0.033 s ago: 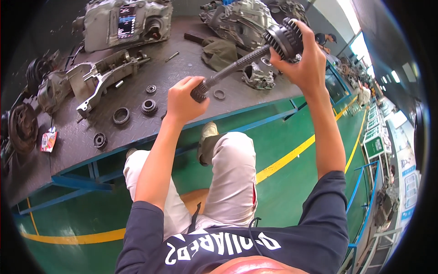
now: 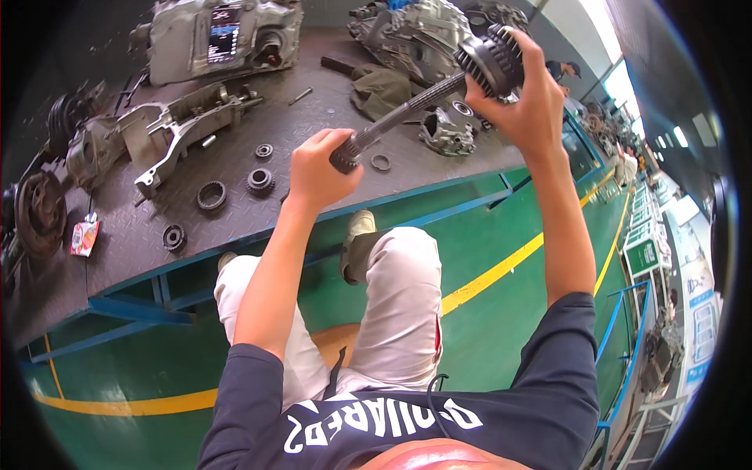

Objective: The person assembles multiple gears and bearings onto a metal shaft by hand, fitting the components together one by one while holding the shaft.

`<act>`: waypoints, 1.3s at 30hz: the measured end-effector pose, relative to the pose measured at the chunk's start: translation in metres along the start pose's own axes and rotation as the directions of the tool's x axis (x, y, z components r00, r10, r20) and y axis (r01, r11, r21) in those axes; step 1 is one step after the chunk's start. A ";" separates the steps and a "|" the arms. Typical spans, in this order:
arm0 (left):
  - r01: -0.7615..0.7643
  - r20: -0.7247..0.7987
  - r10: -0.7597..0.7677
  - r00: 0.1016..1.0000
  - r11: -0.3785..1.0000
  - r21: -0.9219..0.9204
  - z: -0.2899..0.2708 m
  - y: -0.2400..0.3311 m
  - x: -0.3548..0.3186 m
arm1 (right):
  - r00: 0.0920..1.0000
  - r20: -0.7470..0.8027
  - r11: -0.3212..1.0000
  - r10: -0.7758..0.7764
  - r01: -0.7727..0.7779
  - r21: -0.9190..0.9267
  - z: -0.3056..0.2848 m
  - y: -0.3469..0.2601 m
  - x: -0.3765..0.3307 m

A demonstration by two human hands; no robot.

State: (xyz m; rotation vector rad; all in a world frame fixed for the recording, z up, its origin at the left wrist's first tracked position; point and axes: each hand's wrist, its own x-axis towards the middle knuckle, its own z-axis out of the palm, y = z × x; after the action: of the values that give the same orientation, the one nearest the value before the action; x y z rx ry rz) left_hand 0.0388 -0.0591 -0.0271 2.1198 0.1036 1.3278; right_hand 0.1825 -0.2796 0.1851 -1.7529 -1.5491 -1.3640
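A dark splined gear shaft (image 2: 403, 117) is held up slantwise over the workbench's front edge, in both hands. My left hand (image 2: 323, 168) is closed round its lower end, near a small toothed section. At the upper right end, the fingers and thumb of my right hand (image 2: 523, 110) wrap the cluster of large gears (image 2: 489, 64). On the bench below the shaft lie a thin metal ring (image 2: 380, 163) and a silvery cast part (image 2: 448, 133). Left of my left hand sit a gear (image 2: 260, 181), a wider ring (image 2: 211, 196), a small bearing-like ring (image 2: 264, 150) and another gear (image 2: 174, 237).
The dark metal workbench (image 2: 298, 117) has a blue frame. Big gearbox housings (image 2: 176, 47) stand along its back, one with a phone (image 2: 224, 33) leaning on it. An opened casing (image 2: 172, 133), a cloth (image 2: 380, 92) and a red-white packet (image 2: 84, 236) lie there too. Other people are far right.
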 end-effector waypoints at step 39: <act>0.091 -0.452 -0.169 0.876 0.978 -0.189 -0.043 -0.019 0.009 | 0.900 0.076 0.838 -0.428 0.364 0.407 0.130 -0.138 0.030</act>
State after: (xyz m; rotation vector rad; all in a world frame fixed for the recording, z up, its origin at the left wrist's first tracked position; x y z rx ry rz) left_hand 0.0116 -0.0203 -0.0178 1.5916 0.3206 1.6775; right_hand 0.1019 -0.1183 0.1177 -1.3734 -2.1984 -0.9989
